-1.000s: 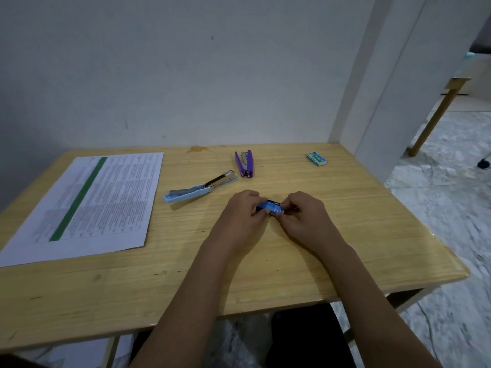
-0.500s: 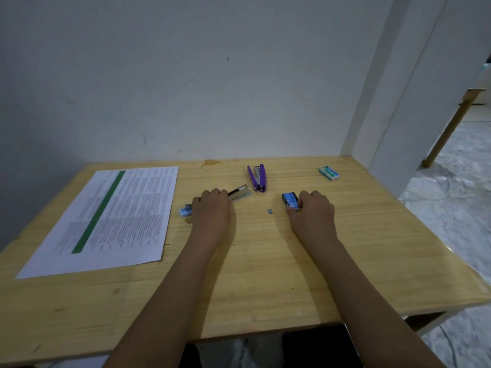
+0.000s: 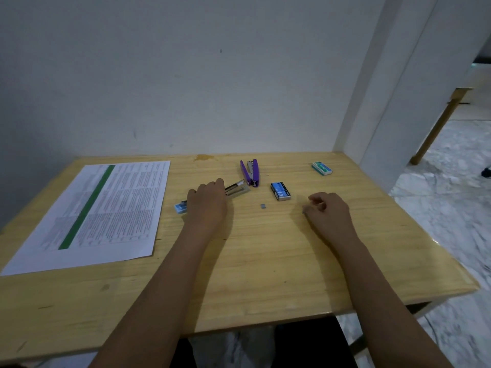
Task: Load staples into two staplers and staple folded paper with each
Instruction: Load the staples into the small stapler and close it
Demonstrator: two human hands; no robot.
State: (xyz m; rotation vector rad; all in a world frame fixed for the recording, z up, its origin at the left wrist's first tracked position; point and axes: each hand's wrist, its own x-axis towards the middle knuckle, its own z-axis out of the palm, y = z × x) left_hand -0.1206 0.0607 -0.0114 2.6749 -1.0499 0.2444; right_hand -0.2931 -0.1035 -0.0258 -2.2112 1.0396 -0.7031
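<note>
Left hand [image 3: 207, 205] covers the slim, light-blue plastic stapler [image 3: 237, 187] on the wooden table [image 3: 265, 266].

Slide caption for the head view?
Left hand covers the open light-blue stapler; right hand, loosely curled, lies near the blue staple box.

Dim, cool light is filling the room.
Soft shadows are lying on the table [image 3: 265, 274]; glare is glinting off its right edge; frame edges are bowing.
</note>
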